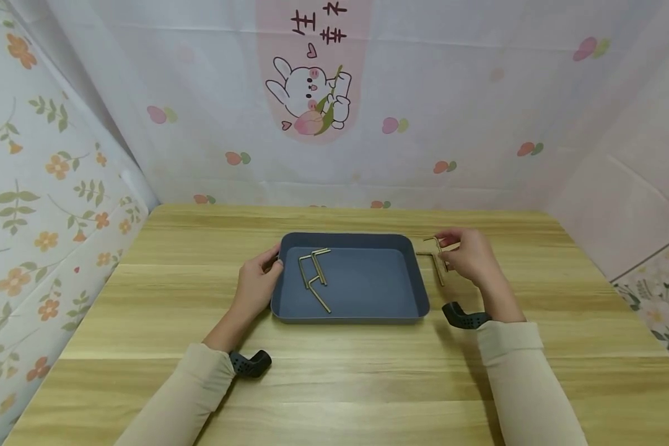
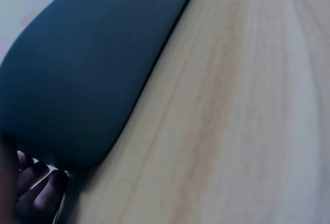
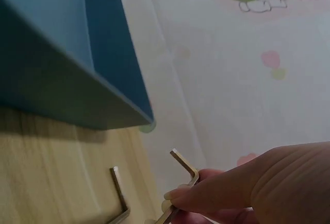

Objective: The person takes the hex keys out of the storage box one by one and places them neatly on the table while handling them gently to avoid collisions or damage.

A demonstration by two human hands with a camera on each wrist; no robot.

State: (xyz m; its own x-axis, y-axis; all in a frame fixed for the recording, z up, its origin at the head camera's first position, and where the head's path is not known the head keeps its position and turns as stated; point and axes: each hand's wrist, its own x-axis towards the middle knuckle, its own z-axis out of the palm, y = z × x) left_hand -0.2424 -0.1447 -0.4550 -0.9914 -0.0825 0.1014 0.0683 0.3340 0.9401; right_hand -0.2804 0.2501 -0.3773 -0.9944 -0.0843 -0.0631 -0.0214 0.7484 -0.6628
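Observation:
A shallow blue-grey tray lies on the table, with three L-shaped, brass-coloured hex keys in its left half. My left hand grips the tray's left wall, thumb at the rim and fingers on the outer side. In the left wrist view those fingers show only partly, low beside the tray's outer wall. To the right of the tray, my right hand pinches another hex key between thumb and fingers, just above the table. One more hex key rests on the wood beside the tray's right wall.
The wooden table ends at the back against a white printed cloth with a rabbit picture. A flowered cloth hangs along the left side. A dark camera mount sits on the right wrist, and another on the left.

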